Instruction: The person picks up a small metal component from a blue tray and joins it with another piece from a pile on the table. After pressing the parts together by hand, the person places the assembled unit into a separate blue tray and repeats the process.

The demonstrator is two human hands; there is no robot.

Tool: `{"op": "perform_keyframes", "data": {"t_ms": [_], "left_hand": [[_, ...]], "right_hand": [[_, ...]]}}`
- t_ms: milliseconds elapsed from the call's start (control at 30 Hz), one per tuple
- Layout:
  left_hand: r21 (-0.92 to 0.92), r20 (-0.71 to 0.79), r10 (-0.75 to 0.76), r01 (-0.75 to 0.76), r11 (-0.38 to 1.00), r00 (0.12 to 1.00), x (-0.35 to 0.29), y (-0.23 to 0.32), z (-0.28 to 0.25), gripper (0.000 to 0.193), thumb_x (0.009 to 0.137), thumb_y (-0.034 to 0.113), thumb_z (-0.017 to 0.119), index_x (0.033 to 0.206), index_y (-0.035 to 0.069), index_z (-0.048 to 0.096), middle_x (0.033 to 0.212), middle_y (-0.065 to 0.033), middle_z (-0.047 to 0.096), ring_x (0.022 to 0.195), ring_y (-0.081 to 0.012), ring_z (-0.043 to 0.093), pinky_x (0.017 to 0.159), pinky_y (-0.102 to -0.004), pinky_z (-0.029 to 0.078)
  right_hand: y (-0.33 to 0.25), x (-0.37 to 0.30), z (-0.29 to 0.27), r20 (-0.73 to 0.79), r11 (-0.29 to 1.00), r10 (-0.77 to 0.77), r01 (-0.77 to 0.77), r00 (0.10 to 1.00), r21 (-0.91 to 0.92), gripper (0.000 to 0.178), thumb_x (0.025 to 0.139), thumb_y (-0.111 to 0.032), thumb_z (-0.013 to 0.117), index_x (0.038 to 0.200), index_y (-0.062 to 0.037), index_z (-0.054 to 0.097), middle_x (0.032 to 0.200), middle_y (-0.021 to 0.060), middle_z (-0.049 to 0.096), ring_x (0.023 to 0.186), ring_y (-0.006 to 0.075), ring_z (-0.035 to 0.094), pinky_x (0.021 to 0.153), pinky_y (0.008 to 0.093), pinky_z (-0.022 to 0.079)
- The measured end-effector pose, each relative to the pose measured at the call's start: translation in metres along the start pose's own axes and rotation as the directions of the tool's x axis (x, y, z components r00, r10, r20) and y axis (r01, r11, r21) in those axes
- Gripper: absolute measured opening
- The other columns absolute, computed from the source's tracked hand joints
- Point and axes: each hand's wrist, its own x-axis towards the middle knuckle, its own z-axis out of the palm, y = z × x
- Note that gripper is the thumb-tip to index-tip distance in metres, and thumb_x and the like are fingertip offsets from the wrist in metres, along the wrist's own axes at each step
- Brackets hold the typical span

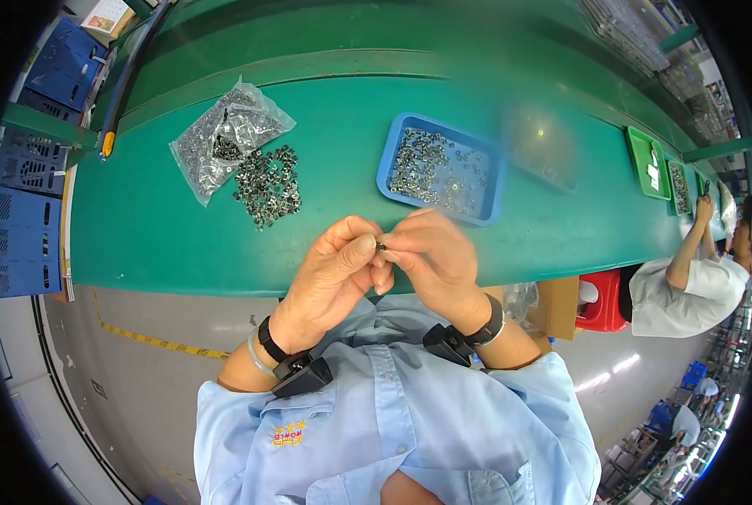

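Above the near edge of the green bench, my left hand (339, 268) and my right hand (437, 259) meet fingertip to fingertip. Pinched between them is a small dark part (381, 247), too small to tell its kind and mostly covered by the fingers. Beyond the left hand lies a loose pile of small black and silver metal pieces (268, 185). A clear plastic bag (224, 139) full of similar pieces rests against that pile. Past my right hand stands a blue tray (385, 172) with many small shiny metal pieces inside.
Blue crates (24, 244) are stacked at the left. A yellow-tipped tool (108, 143) lies by the back left corner. Green trays (648, 164) stand far right, where another person (688, 286) works. A red stool (602, 301) and cardboard box (557, 308) are beside the bench.
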Motion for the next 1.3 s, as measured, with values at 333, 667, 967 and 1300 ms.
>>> {"op": "perform_keyframes", "data": {"t_ms": [333,667,967,1300], "left_hand": [[0.197,-0.007,-0.015,0.016,0.98,1.0,-0.001,0.012,0.004,0.018,0.089,0.022,0.059,0.089,0.005,0.052,0.081,-0.0053,0.055,0.063,-0.0159,0.055,0.055,-0.0303,0.044],[0.293,-0.074,-0.03,0.05,0.955,0.997,-0.002,0.016,0.01,0.017,0.092,0.023,0.055,0.09,0.006,0.053,0.079,-0.0043,0.058,0.066,-0.0133,0.056,0.059,-0.0268,0.045],[0.28,-0.095,0.01,0.017,0.96,0.995,-0.002,0.012,0.012,0.021,0.091,0.025,0.055,0.091,0.004,0.052,0.078,-0.0058,0.057,0.063,-0.0167,0.056,0.057,-0.0298,0.046],[0.334,-0.11,-0.015,0.051,0.941,0.994,0.002,0.01,0.011,0.015,0.091,0.02,0.056,0.094,0.006,0.054,0.081,-0.0027,0.058,0.067,-0.0105,0.055,0.059,-0.0236,0.045]], "right_hand": [[0.0,0.003,-0.004,0.07,0.999,-0.037,0.036,0.997,0.015,0.01,0.078,-0.006,0.066,0.087,-0.004,0.063,0.082,0.0091,0.061,0.071,0.0233,0.059,0.069,0.0353,0.048],[0.001,-0.001,-0.003,0.039,0.994,0.085,-0.088,0.996,0.071,0.011,0.077,-0.007,0.068,0.086,-0.005,0.063,0.081,0.0071,0.062,0.076,0.023,0.059,0.07,0.0338,0.047],[0.004,-0.006,-0.002,0.01,0.979,0.158,-0.158,0.987,0.131,0.011,0.076,-0.006,0.069,0.085,-0.006,0.063,0.083,0.0054,0.063,0.078,0.0222,0.058,0.071,0.0327,0.047],[-0.001,-0.002,-0.006,0.028,0.992,0.112,-0.111,0.993,-0.053,0.013,0.074,-0.004,0.069,0.085,-0.0049,0.063,0.082,0.0066,0.062,0.078,0.0227,0.058,0.07,0.0327,0.047]]}}
